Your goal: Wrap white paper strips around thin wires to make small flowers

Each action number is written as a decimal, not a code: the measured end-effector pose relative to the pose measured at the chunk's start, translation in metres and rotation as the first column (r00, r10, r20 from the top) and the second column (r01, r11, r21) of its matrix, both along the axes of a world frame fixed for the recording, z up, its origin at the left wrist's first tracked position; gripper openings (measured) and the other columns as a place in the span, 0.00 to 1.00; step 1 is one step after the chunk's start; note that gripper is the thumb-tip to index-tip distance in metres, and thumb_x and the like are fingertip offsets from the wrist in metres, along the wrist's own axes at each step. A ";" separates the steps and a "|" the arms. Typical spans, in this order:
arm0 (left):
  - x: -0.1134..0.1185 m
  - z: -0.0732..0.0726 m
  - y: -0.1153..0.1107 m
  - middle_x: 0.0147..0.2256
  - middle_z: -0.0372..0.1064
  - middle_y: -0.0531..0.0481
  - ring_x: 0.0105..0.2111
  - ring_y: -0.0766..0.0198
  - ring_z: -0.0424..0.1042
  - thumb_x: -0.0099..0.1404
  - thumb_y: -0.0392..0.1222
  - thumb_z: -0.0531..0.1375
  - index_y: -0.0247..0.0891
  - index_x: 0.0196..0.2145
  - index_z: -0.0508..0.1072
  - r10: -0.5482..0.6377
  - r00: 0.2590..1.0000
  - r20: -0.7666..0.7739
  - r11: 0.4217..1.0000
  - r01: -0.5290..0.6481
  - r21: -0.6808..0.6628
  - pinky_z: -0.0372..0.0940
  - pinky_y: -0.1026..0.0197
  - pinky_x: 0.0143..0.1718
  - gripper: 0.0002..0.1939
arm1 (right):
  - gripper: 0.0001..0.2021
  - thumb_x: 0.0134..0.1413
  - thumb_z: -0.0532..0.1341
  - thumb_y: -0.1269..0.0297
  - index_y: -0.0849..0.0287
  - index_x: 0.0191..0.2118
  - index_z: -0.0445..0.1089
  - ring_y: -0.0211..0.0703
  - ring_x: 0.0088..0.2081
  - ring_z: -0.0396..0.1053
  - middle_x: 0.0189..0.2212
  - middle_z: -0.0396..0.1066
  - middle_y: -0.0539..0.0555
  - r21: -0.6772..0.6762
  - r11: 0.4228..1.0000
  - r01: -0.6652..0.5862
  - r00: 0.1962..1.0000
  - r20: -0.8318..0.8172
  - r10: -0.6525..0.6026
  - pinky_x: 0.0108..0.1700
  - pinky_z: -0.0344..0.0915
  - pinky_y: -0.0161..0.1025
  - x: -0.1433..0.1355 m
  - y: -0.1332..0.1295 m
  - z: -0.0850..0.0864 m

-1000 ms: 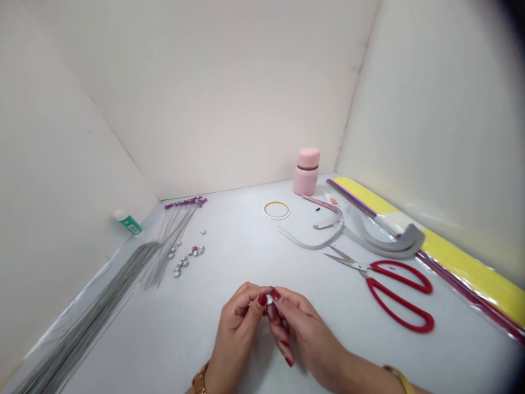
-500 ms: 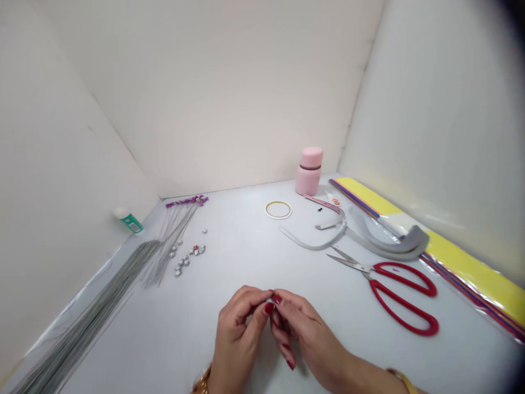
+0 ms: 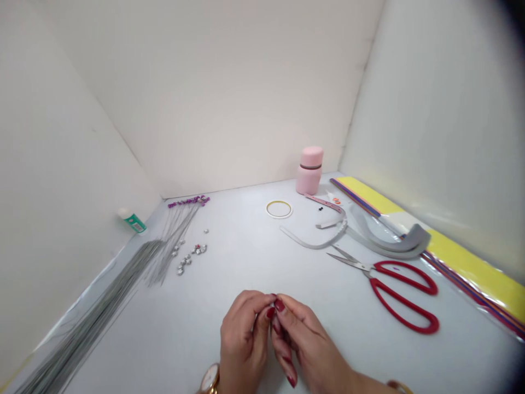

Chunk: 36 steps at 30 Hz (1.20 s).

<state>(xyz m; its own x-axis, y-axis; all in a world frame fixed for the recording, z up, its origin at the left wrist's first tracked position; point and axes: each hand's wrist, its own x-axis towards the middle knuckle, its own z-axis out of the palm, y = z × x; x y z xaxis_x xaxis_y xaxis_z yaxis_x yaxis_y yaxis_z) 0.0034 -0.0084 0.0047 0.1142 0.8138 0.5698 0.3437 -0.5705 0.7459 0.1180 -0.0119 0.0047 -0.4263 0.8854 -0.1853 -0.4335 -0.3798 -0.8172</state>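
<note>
Low in the middle of the view, my left hand (image 3: 246, 325) and my right hand (image 3: 301, 334) meet at their fingertips. Thumb and index finger of each hand are pinched together, red nails touching. Whatever lies between them is too small or too hidden to make out. The other fingers of my right hand curl downward beneath the pinch. Ahead and to the left of my hands lie several small silver star-shaped pieces (image 3: 187, 260), one with a red spot among them. To the right are large scissors (image 3: 404, 298) with red handles, blades apart.
Thin grey wires (image 3: 98, 312) lie along the left, near purple-tipped stems (image 3: 188, 202) and a green-and-white tube (image 3: 134, 222). Behind are a tape ring (image 3: 279, 209) and pink flask (image 3: 309, 171). Curled pale strips (image 3: 385, 241) and yellow sheets (image 3: 463, 257) lie right.
My hands stay pinched together, slightly lower and further right in the view. The watch on my left wrist shows more of its face. Objects on the table have not moved.
</note>
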 end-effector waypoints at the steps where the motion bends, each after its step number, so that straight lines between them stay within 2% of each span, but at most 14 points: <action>1: 0.000 0.000 -0.001 0.29 0.67 0.49 0.29 0.65 0.68 0.60 0.27 0.51 0.38 0.38 0.68 0.008 1.000 0.000 1.000 -0.008 0.015 0.65 0.64 0.29 0.12 | 0.18 0.53 0.52 0.50 0.59 0.23 0.55 0.25 0.09 0.50 0.10 0.52 0.40 0.006 1.000 0.020 1.000 0.008 -0.020 0.10 0.49 0.23 -0.001 -0.002 0.001; 4: 0.002 0.000 -0.002 0.29 0.67 0.48 0.29 0.65 0.69 0.60 0.28 0.51 0.38 0.38 0.68 0.013 1.000 0.016 1.000 -0.013 0.007 0.65 0.64 0.28 0.11 | 0.18 0.53 0.51 0.50 0.59 0.23 0.55 0.25 0.09 0.48 0.10 0.51 0.39 0.030 0.996 0.084 0.995 0.043 -0.085 0.10 0.48 0.23 -0.004 -0.007 0.004; 7: 0.004 0.000 -0.002 0.29 0.68 0.48 0.28 0.64 0.70 0.61 0.30 0.51 0.39 0.37 0.68 -0.003 0.999 0.041 0.998 0.006 -0.061 0.66 0.62 0.28 0.10 | 0.17 0.54 0.51 0.51 0.60 0.24 0.56 0.25 0.09 0.47 0.10 0.50 0.39 0.044 0.991 0.123 0.989 0.082 -0.126 0.10 0.47 0.23 -0.005 -0.008 0.005; 12: 0.003 0.005 -0.001 0.28 0.69 0.48 0.28 0.61 0.70 0.61 0.35 0.52 0.40 0.35 0.68 0.025 0.998 0.058 0.981 -0.014 -0.194 0.66 0.60 0.28 0.06 | 0.19 0.53 0.51 0.49 0.59 0.22 0.54 0.25 0.09 0.48 0.10 0.52 0.40 0.020 0.996 0.087 0.994 0.069 -0.088 0.11 0.47 0.23 0.000 -0.006 0.006; 19: -0.001 -0.002 -0.005 0.26 0.69 0.48 0.26 0.62 0.70 0.61 0.36 0.52 0.41 0.33 0.67 0.006 1.000 0.029 0.994 -0.003 -0.109 0.65 0.61 0.27 0.05 | 0.19 0.52 0.51 0.48 0.59 0.22 0.54 0.25 0.09 0.48 0.10 0.51 0.40 0.047 0.997 0.058 0.993 0.097 -0.062 0.11 0.46 0.24 -0.002 -0.009 0.003; 23: 0.001 -0.002 -0.004 0.26 0.70 0.48 0.27 0.60 0.71 0.60 0.40 0.54 0.41 0.31 0.68 0.000 0.995 0.104 0.976 0.022 -0.216 0.65 0.60 0.26 0.04 | 0.18 0.54 0.50 0.49 0.59 0.24 0.54 0.26 0.09 0.47 0.10 0.49 0.39 0.063 0.991 0.117 0.986 0.108 -0.124 0.11 0.46 0.24 -0.004 -0.009 0.001; 26: 0.002 0.004 0.001 0.22 0.69 0.50 0.23 0.61 0.71 0.61 0.43 0.53 0.40 0.29 0.67 -0.029 0.975 0.221 0.909 0.118 -0.400 0.65 0.61 0.24 0.07 | 0.18 0.55 0.50 0.51 0.59 0.23 0.54 0.26 0.10 0.48 0.11 0.50 0.40 0.062 0.994 0.086 0.986 0.140 -0.094 0.12 0.48 0.25 -0.001 -0.003 0.003; 28: 0.002 0.007 0.006 0.19 0.68 0.52 0.18 0.63 0.70 0.63 0.45 0.50 0.39 0.29 0.65 -0.080 0.935 0.346 0.818 0.260 -0.513 0.64 0.62 0.20 0.09 | 0.17 0.55 0.49 0.53 0.59 0.23 0.55 0.27 0.11 0.50 0.11 0.52 0.41 0.051 0.998 0.049 0.991 0.124 -0.055 0.13 0.51 0.26 0.002 0.002 0.005; 30: 0.001 0.009 0.009 0.17 0.67 0.54 0.14 0.65 0.68 0.64 0.46 0.48 0.38 0.30 0.63 -0.130 0.880 0.457 0.716 0.402 -0.571 0.63 0.63 0.17 0.11 | 0.16 0.56 0.50 0.54 0.59 0.23 0.55 0.28 0.11 0.51 0.12 0.53 0.41 0.025 0.999 0.043 0.994 0.097 -0.045 0.14 0.52 0.27 0.004 0.007 0.006; 31: 0.001 0.009 0.010 0.17 0.67 0.54 0.13 0.65 0.67 0.64 0.46 0.48 0.37 0.30 0.63 -0.142 0.864 0.483 0.683 0.439 -0.584 0.63 0.63 0.16 0.11 | 0.16 0.55 0.50 0.54 0.59 0.23 0.55 0.28 0.11 0.51 0.12 0.53 0.41 0.013 0.999 0.047 0.995 0.092 -0.048 0.14 0.52 0.27 0.005 0.008 0.007; 32: 0.001 0.008 0.010 0.17 0.68 0.53 0.14 0.65 0.68 0.64 0.47 0.49 0.37 0.30 0.63 -0.136 0.863 0.487 0.675 0.440 -0.591 0.63 0.63 0.16 0.11 | 0.16 0.55 0.51 0.54 0.59 0.23 0.55 0.28 0.11 0.51 0.12 0.53 0.41 0.003 0.999 0.051 0.994 0.094 -0.052 0.15 0.52 0.27 0.005 0.009 0.007; 33: 0.001 0.008 0.011 0.18 0.68 0.52 0.15 0.64 0.69 0.63 0.47 0.50 0.37 0.31 0.64 -0.110 0.876 0.470 0.697 0.405 -0.592 0.63 0.63 0.17 0.11 | 0.16 0.55 0.51 0.54 0.59 0.23 0.55 0.28 0.11 0.50 0.12 0.53 0.41 0.002 0.999 0.053 0.993 0.102 -0.053 0.14 0.51 0.27 0.006 0.009 0.007; 36: 0.000 0.004 0.008 0.24 0.70 0.49 0.23 0.62 0.71 0.61 0.47 0.53 0.37 0.36 0.67 0.020 0.934 0.357 0.817 0.191 -0.545 0.65 0.63 0.21 0.11 | 0.16 0.55 0.51 0.54 0.59 0.23 0.55 0.27 0.12 0.50 0.12 0.52 0.41 0.026 0.998 0.050 0.989 0.137 -0.053 0.15 0.51 0.26 0.006 0.008 0.008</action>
